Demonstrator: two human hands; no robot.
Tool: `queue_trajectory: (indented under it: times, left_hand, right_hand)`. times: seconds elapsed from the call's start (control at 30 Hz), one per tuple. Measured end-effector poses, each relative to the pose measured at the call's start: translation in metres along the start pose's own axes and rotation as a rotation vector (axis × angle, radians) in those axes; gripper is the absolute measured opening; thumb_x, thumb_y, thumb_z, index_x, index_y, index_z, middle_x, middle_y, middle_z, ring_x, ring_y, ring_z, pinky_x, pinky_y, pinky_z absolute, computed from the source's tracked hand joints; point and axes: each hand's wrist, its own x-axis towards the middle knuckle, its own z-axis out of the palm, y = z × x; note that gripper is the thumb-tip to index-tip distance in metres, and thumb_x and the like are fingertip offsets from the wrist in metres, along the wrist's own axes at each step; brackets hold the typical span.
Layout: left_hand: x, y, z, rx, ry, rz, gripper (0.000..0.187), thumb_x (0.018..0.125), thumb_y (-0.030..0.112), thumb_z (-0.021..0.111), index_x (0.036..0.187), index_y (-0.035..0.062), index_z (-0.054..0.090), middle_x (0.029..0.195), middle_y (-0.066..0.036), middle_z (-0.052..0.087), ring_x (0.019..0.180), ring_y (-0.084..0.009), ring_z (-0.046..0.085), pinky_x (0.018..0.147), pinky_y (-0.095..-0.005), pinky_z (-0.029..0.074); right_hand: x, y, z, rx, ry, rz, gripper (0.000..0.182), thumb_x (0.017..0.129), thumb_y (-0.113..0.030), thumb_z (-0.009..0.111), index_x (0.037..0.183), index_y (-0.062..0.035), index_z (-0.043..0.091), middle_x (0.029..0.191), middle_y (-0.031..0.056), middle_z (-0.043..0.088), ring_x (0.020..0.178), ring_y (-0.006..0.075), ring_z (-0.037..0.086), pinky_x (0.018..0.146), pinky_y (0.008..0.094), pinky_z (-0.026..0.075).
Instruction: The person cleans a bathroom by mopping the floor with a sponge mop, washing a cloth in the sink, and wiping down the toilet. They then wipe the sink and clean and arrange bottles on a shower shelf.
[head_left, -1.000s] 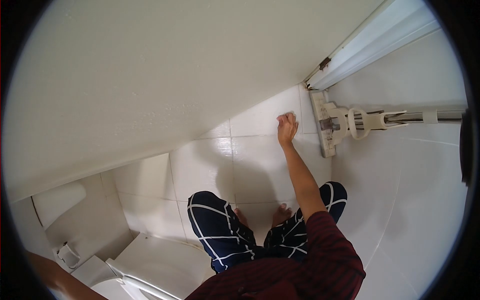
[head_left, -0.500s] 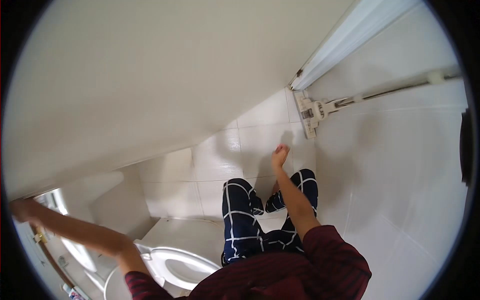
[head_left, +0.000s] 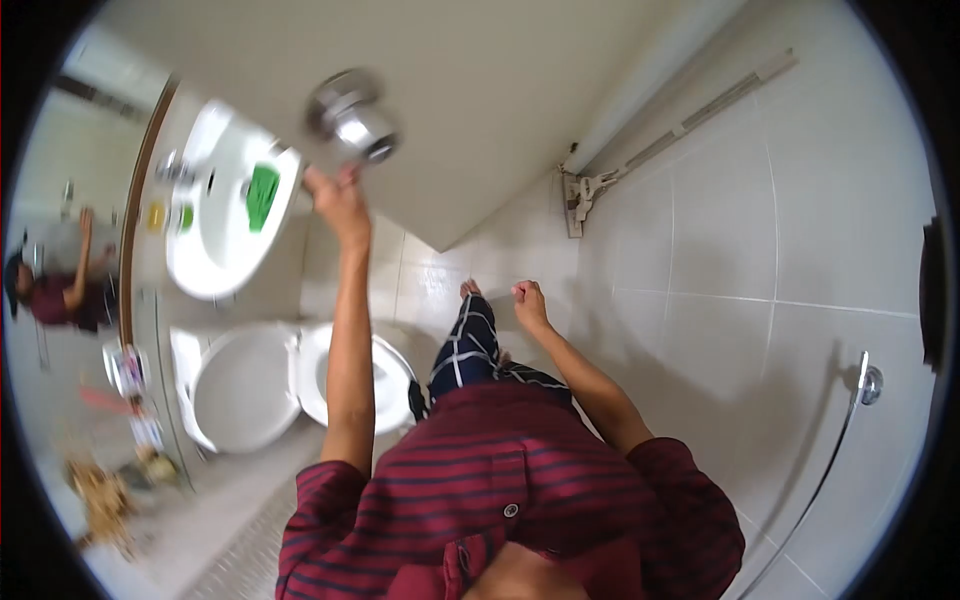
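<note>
My left hand [head_left: 341,205] is raised at the edge of the door [head_left: 470,110], just below the round metal door knob [head_left: 362,132]. Its fingers are apart, and the palm looks empty. My right hand [head_left: 530,300] hangs over the floor at my right side with its fingers curled; what it may hold is too small to make out. A white sink [head_left: 215,245] is to the left of my left hand, with a green cloth [head_left: 262,197] lying in it. Below the sink is a toilet [head_left: 385,385] with its lid up.
A floor squeegee or mop [head_left: 578,200] leans in the corner behind the door. The mirror [head_left: 65,240] runs along the left wall above a shelf with small items. A shower hose [head_left: 835,470] hangs on the right wall.
The door has swung, and its knob and the sink now show. My left hand has moved from the far left to beside the knob. My view has shifted, showing more of the room.
</note>
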Motion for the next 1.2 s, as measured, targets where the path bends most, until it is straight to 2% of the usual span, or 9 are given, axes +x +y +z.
queue_trajectory:
  times: [0.2, 0.3, 0.4, 0.43, 0.53, 0.73, 0.87, 1.1, 1.2]
  left_hand:
    - [-0.089, 0.075, -0.043, -0.08, -0.218, 0.165, 0.052, 0.059, 0.029, 0.077, 0.093, 0.0034, 0.048, 0.075, -0.012, 0.049, 0.062, -0.0261, 0.052, 0.056, -0.0349, 0.044]
    - [-0.122, 0.115, -0.052, -0.156, -0.396, 0.274, 0.069, 0.052, 0.035, 0.076, 0.106, 0.0033, 0.048, 0.093, -0.016, 0.054, 0.077, -0.033, 0.058, 0.066, -0.0392, 0.047]
    - [-0.159, 0.132, -0.053, -0.223, -0.448, 0.431, 0.066, 0.054, 0.041, 0.071, 0.103, 0.0031, 0.048, 0.094, -0.014, 0.053, 0.069, -0.0291, 0.055, 0.06, -0.0384, 0.044]
    - [-0.166, 0.138, -0.056, -0.23, -0.501, 0.448, 0.063, 0.057, 0.045, 0.068, 0.1, 0.0043, 0.048, 0.093, -0.012, 0.052, 0.068, -0.0268, 0.055, 0.059, -0.0373, 0.044]
    - [-0.162, 0.14, -0.072, -0.251, -0.748, 0.566, 0.049, 0.068, 0.044, 0.064, 0.098, 0.0073, 0.052, 0.091, -0.008, 0.054, 0.07, -0.0236, 0.055, 0.066, -0.0342, 0.044]
    - [0.089, -0.04, -0.142, -0.011, -0.051, -0.125, 0.038, 0.074, 0.017, 0.062, 0.109, 0.0091, 0.049, 0.109, -0.013, 0.053, 0.094, -0.0306, 0.055, 0.077, -0.0355, 0.045]
    - [0.277, -0.162, -0.17, 0.674, 0.127, 0.406, 0.038, 0.068, 0.002, 0.059, 0.105, 0.0108, 0.054, 0.1, -0.011, 0.054, 0.094, -0.0302, 0.052, 0.076, -0.0383, 0.045]
    - [0.353, -0.253, -0.159, 1.131, -0.392, 0.291, 0.023, 0.066, 0.002, 0.059, 0.086, 0.0127, 0.061, 0.092, -0.006, 0.057, 0.085, -0.0303, 0.057, 0.067, -0.0386, 0.049]
    - [0.381, -0.243, -0.194, 0.679, -0.456, -0.027, 0.017, 0.066, 0.0, 0.057, 0.08, 0.0104, 0.06, 0.087, -0.006, 0.057, 0.082, -0.0294, 0.058, 0.066, -0.0349, 0.049]
  right_hand:
    - [-0.069, -0.025, 0.025, -0.13, -0.447, -0.179, 0.017, 0.082, -0.017, 0.054, 0.084, -0.0009, 0.056, 0.085, 0.0181, 0.056, 0.086, 0.033, 0.054, 0.077, 0.0396, 0.043]
    - [-0.089, -0.037, 0.044, -0.154, -0.594, -0.328, 0.018, 0.083, -0.019, 0.053, 0.085, -0.0018, 0.057, 0.085, 0.0173, 0.056, 0.081, 0.0333, 0.055, 0.074, 0.0411, 0.044]
    - [-0.087, -0.072, 0.063, -0.087, -0.86, -0.093, 0.02, 0.084, -0.021, 0.053, 0.086, -0.0024, 0.056, 0.089, 0.0172, 0.057, 0.077, 0.0314, 0.056, 0.069, 0.0397, 0.044]
    - [-0.086, -0.039, 0.086, 0.015, -0.662, -0.348, 0.02, 0.084, -0.022, 0.053, 0.086, -0.002, 0.055, 0.086, 0.0151, 0.057, 0.072, 0.0271, 0.055, 0.064, 0.0367, 0.044]
    - [-0.063, -0.09, 0.096, 0.04, -0.654, -0.087, 0.018, 0.085, -0.019, 0.053, 0.09, -0.0016, 0.053, 0.079, 0.0087, 0.054, 0.068, 0.0205, 0.052, 0.063, 0.0348, 0.044]
    - [0.054, -0.19, 0.123, 0.354, -0.225, -0.069, 0.014, 0.088, -0.019, 0.05, 0.093, -0.006, 0.049, 0.08, 0.0023, 0.05, 0.065, 0.0082, 0.049, 0.05, 0.0214, 0.042]
    - [0.15, -0.322, 0.157, 0.265, -0.057, -0.393, 0.016, 0.087, -0.014, 0.051, 0.088, 0.0015, 0.051, 0.082, 0.0075, 0.047, 0.073, 0.0166, 0.049, 0.065, 0.0275, 0.042]
    - [0.25, -0.499, 0.323, -0.082, -0.474, -0.757, 0.009, 0.079, -0.01, 0.055, 0.082, -0.0032, 0.059, 0.088, 0.0166, 0.056, 0.082, 0.0329, 0.057, 0.072, 0.0389, 0.044]
    - [0.277, -0.526, 0.391, -0.423, -0.649, -0.716, 0.018, 0.08, -0.02, 0.056, 0.085, -0.0033, 0.06, 0.09, 0.0185, 0.057, 0.082, 0.0331, 0.057, 0.071, 0.0387, 0.045]
